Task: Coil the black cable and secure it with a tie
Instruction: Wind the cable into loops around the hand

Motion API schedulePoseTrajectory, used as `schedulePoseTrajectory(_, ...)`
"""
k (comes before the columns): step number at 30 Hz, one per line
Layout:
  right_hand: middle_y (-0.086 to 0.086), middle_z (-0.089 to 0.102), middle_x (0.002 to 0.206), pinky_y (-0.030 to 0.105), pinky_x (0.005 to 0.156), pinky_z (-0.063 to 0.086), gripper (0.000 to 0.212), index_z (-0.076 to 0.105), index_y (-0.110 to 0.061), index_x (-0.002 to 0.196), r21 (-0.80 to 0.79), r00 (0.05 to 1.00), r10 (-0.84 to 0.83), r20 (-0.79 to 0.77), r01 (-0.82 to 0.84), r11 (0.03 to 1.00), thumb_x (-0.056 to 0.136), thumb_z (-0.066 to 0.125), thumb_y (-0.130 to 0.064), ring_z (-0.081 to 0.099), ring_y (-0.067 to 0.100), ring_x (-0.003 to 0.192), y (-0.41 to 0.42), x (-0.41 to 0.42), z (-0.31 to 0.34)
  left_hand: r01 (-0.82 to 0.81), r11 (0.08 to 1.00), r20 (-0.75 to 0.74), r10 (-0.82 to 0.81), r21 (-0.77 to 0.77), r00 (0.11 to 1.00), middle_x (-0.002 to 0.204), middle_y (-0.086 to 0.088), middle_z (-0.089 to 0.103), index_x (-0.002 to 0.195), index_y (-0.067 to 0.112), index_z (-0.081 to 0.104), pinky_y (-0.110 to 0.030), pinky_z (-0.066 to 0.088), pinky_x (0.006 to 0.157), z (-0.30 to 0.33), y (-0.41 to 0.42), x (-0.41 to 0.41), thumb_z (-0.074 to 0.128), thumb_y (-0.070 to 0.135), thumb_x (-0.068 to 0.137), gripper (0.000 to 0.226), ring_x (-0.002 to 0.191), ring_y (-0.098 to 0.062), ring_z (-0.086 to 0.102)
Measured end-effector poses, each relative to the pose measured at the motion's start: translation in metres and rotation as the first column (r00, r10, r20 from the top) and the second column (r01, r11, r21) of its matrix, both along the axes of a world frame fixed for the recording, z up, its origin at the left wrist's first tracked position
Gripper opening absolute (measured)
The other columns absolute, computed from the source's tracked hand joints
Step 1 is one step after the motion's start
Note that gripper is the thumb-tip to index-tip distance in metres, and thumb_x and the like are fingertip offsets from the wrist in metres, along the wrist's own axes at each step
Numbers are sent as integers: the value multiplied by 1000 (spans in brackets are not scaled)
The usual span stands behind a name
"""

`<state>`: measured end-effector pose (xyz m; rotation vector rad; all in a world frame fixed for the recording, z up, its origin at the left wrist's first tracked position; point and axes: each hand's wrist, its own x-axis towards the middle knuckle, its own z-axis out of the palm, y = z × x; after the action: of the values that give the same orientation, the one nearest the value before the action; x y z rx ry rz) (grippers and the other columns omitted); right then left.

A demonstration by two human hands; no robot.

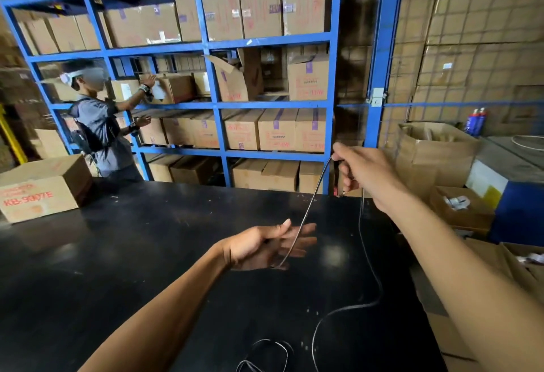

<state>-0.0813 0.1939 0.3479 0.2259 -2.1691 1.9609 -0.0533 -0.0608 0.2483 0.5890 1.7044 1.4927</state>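
Observation:
A thin black cable (pixel 309 209) runs taut from my raised right hand (pixel 362 171) down to my left hand (pixel 270 246). My right hand grips the cable near one end, fingers curled round it, above the far edge of the black table (pixel 132 253). My left hand is held palm up with straight fingers, and the cable passes across its fingers. A second strand hangs from my right hand and snakes down over the table to loose loops (pixel 265 354) at the near edge. No tie shows in the frame.
A cardboard box (pixel 41 192) with red print sits on the table's far left. Blue shelving (pixel 223 100) full of boxes stands behind, where another person (pixel 100 124) handles boxes. Open cartons (pixel 435 150) crowd the floor at right.

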Motion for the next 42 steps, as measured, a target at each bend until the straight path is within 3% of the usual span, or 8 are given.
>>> schedulePoseTrajectory(6,-10,70,108,16,65,39,20,71,-29,96,345,974,-155,-166,205,916,95,63,-47,62,10,101,-11,-21,-18,159,970,183,-192,182,964,170,0,19,156,51,23,-73,20,112,21,17,13,28,61,101,56,154,-38,16)
schedulePoseTrajectory(11,-17,73,98,19,69,41,19,77,-31,88,362,987,-52,-153,105,926,88,72,-49,63,2,99,-11,-17,-16,18,969,192,-67,247,979,170,-2,11,152,53,30,-77,5,111,22,18,15,35,60,99,54,156,-34,4)
schedulePoseTrajectory(15,-18,71,94,21,68,39,15,77,-29,76,428,990,-51,-135,105,898,82,78,-42,60,8,104,0,-17,-9,-272,872,237,187,406,953,162,-4,35,146,42,51,-63,20,114,21,14,7,35,54,101,49,147,-20,27)
schedulePoseTrajectory(19,-14,68,90,45,86,52,18,74,-26,73,527,986,-13,-168,101,844,82,79,-40,63,18,103,13,-13,-1,-470,747,331,344,471,878,165,-13,28,146,38,52,-70,13,115,29,2,-10,38,52,101,50,155,-33,8)
schedulePoseTrajectory(22,-16,63,96,34,85,47,13,75,-29,82,537,969,42,-244,99,838,86,78,-41,60,14,107,20,-7,2,-517,717,348,388,468,853,165,-16,28,145,35,54,-69,22,109,29,-8,-18,43,51,98,51,156,-37,5)
schedulePoseTrajectory(27,-10,59,94,18,61,33,18,76,-25,95,512,849,-153,-505,438,739,90,73,-42,54,3,81,28,-4,13,-512,750,306,414,419,857,167,-15,22,148,38,49,-72,7,117,12,-17,-21,38,53,99,53,156,-40,2)
schedulePoseTrajectory(35,-10,58,97,31,65,47,19,78,-32,98,567,830,-100,-549,458,684,87,74,-46,57,13,89,14,-19,23,-84,966,187,38,243,982,161,5,34,153,40,41,-66,0,118,5,10,-1,28,58,101,56,154,-27,12)
schedulePoseTrajectory(42,-19,69,83,21,65,44,12,72,-46,82,595,983,46,-178,70,801,82,81,-38,63,-4,79,-1,-31,-8,136,907,105,-192,398,976,170,-3,19,160,32,25,-63,15,116,35,32,12,24,55,102,62,154,-33,13)
